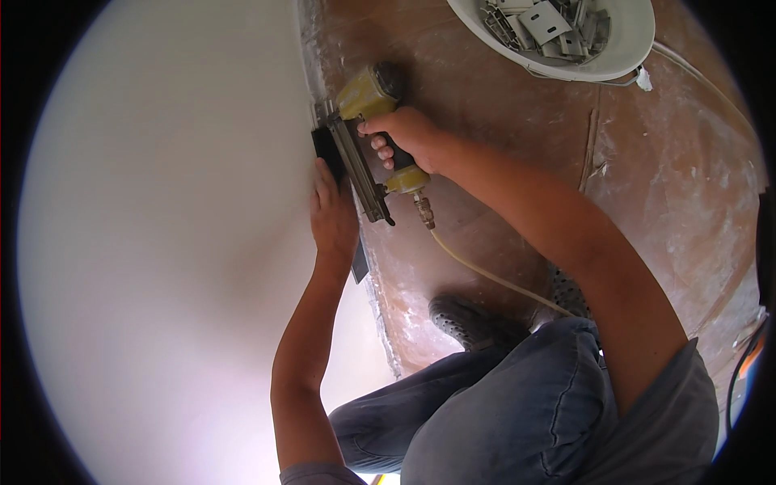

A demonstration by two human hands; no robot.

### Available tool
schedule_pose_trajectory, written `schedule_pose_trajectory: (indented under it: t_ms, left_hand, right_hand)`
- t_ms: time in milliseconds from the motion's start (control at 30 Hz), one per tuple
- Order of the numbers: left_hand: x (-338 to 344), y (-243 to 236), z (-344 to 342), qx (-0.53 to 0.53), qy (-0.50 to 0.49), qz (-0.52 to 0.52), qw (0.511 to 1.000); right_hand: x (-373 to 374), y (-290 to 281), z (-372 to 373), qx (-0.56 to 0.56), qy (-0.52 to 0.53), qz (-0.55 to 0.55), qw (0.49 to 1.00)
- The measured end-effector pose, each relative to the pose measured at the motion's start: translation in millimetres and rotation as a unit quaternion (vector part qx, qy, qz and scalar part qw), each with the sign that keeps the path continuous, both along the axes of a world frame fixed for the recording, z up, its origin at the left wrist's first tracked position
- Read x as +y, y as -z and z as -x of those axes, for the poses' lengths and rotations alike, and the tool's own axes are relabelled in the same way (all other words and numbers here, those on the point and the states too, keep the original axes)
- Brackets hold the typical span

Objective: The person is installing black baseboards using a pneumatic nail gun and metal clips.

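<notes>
My right hand (408, 137) is wrapped round the black grip of a yellow nail gun (364, 95), the index finger near its trigger. The gun's nose meets the foot of the wall, and its long dark magazine (361, 170) slants back beside my left hand. A pale air hose (485, 271) runs from the fitting under the handle toward my legs. My left hand (333, 212) lies with fingers stretched along a dark flat strip (327, 149) at the wall's base, pressing on it. The strip's lower end shows below my wrist; my left thumb is hidden.
A pale wall (170, 202) fills the left side. The brown floor covering (501, 218) is dusty and creased. At the top right stands a white bucket (558, 71) with several grey metal pieces (546, 23). My bent knees and dark shoes (469, 317) are close below.
</notes>
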State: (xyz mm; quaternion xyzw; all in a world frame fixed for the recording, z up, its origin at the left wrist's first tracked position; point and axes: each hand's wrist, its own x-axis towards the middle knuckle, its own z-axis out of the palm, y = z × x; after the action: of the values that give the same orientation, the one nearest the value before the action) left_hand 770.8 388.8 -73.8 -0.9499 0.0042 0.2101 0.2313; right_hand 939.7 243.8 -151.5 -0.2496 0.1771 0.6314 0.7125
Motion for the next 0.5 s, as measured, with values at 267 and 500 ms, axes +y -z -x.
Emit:
schedule_pose_trajectory:
  t_ms: [267,500]
  left_hand:
    - [-2.1,2.5,0.6,-0.011,0.009,-0.003,1.0]
    - [-2.8,3.0,0.0,-0.009,0.01,-0.004,1.0]
  right_hand:
    - [0.8,5.4,4.2,0.031,0.036,-0.03,0.998]
    - [2.7,7.1,6.3,0.035,0.028,-0.033,0.998]
